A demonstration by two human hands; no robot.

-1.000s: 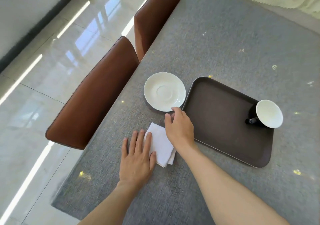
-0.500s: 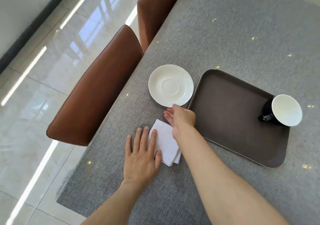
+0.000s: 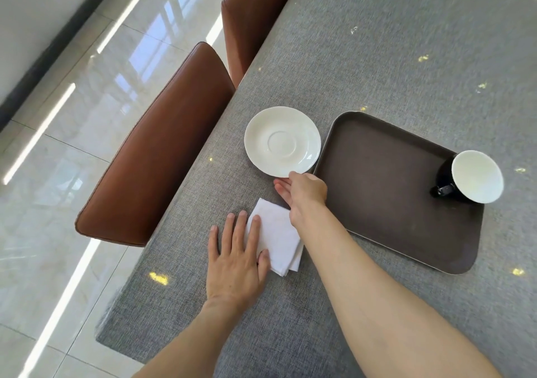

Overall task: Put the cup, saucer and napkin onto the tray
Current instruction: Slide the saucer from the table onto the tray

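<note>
Gleamed white: saucer (image 3: 282, 141), napkin (image 3: 276, 235). Showed dark brown: tray (image 3: 377, 180). Sat black (white inside): cup (image 3: 470, 178). Lay grey, woven: tablecloth (image 3: 392, 58).

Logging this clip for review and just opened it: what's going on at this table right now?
A person is loading a brown tray on a grey table. The black cup already stands in the tray's far right corner. The right hand is at the near rim of the white saucer, which is on the table left of the tray. The left hand lies flat, fingers on the folded white napkin, also off the tray.
</note>
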